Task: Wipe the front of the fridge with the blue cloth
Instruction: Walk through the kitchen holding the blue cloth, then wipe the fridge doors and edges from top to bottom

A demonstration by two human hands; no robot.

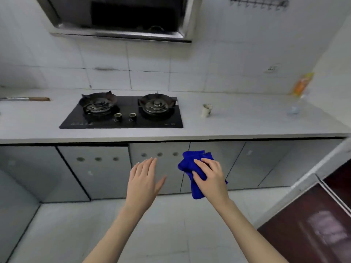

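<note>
Glossy white wall tiles [150, 59]; right hand [210, 177] fingers [201, 164] clutch bunched plush blue cloth [187, 164]; left hand [144, 179] fingers straight.

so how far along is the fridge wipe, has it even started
Done: the blue cloth is picked up, bunched in the right hand. In hand: nothing is being wiped; the cloth is held in the air before the cabinet doors, and the left hand is open and empty. Left: all the wiping. The dark red glossy front at the lower right, probably the fridge, is untouched.
</note>
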